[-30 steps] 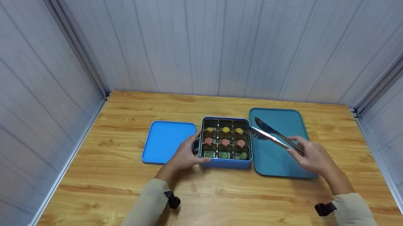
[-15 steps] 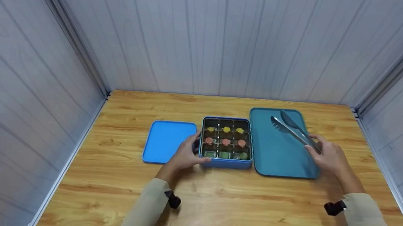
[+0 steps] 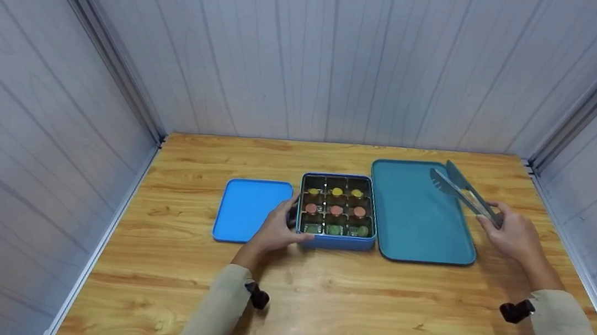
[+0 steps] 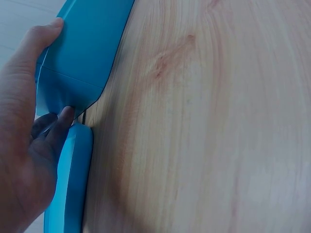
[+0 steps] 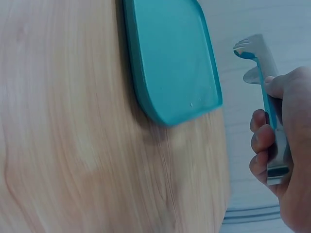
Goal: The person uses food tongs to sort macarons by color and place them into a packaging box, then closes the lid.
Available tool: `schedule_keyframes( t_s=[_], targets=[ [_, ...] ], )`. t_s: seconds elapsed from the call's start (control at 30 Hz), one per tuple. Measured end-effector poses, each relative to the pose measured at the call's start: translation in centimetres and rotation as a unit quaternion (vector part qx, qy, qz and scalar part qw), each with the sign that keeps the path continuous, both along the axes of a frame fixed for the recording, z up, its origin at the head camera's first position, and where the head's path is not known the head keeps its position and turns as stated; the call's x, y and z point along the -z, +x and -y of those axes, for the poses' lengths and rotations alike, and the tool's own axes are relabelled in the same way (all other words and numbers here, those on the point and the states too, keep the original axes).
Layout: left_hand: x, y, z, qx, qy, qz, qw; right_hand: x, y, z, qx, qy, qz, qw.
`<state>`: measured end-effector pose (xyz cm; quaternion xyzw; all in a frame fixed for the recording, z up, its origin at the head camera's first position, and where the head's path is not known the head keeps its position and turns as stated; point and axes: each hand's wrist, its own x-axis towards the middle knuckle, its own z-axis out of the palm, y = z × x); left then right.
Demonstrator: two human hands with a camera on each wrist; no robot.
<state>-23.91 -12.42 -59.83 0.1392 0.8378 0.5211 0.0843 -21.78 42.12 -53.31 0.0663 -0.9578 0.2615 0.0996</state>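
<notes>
My left hand (image 3: 274, 229) holds the near left corner of a blue box (image 3: 343, 243). In the left wrist view, its thumb lies on one side of the box and its fingertips (image 4: 67, 114) on the adjoining side. Inside, a dark divided insert holds small round pieces: yellow ones (image 3: 337, 192) at the back, pink ones (image 3: 336, 211) in the middle, green ones (image 3: 334, 230) in front. My right hand (image 3: 513, 234) grips metal tongs (image 3: 464, 197) over the right edge of a teal tray (image 3: 416, 213). The tongs' ends stand apart, with nothing between them.
Left of the box lies a flat blue lid (image 3: 251, 212). The tray sits directly to the right of the box, its surface bare. All rest on a wood-grain table (image 3: 349, 317), with pale panel walls (image 3: 299, 51) behind and on both sides.
My right hand has carried the tongs rightward, from the box's right edge across the tray to its far right side. My left hand has stayed on the box.
</notes>
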Motion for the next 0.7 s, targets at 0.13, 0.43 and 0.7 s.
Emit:
schedule_keyframes(
  t_s=[0.13, 0.43, 0.7],
  targets=[
    [0.1, 0.0, -0.1, -0.008, -0.001, -0.004, 1.0000, -0.2, 0.1, -1.2, 0.015, -0.003, 0.010, 1.000],
    [0.0, 0.1, 0.0, 0.006, 0.007, 0.002, 1.0000, -0.6, 0.1, -3.3, 0.058, 0.001, 0.035, 0.998],
    [0.1, 0.1, 0.1, 0.001, 0.002, -0.005, 1.0000, 0.0, -0.1, -4.7, 0.072, 0.011, 0.061, 0.995]
  ],
)
